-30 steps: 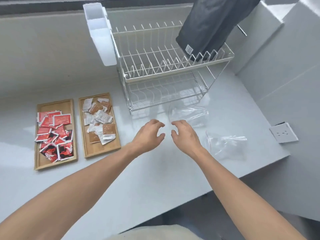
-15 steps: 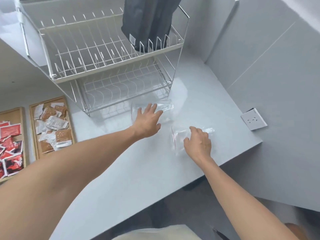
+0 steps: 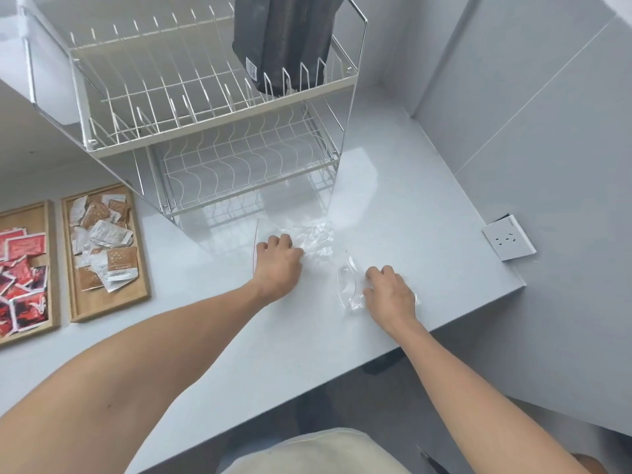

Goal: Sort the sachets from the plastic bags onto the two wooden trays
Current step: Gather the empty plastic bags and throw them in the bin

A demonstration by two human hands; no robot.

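Observation:
Two clear plastic bags lie crumpled on the grey counter. My left hand (image 3: 278, 265) is closed on the far bag (image 3: 313, 236), bunching it in front of the rack. My right hand (image 3: 390, 295) is closed on the near bag (image 3: 347, 290), which looks empty. At the left stand two wooden trays. The inner tray (image 3: 142, 268) holds several brown and white sachets (image 3: 106, 241). The outer tray (image 3: 51, 265), cut off by the frame's left edge, holds several red and black sachets (image 3: 22, 268).
A white two-tier wire dish rack (image 3: 219, 131) stands behind my hands, with a dark cloth (image 3: 284, 39) hanging on its top tier. A white wall socket (image 3: 509, 241) sits at the right, where the counter meets the grey wall. The counter's front edge runs near my right wrist.
Both hands went from flat on the bags to clenched, and each bag is now scrunched up. The view has held its turn to the right, with the trays at the left edge.

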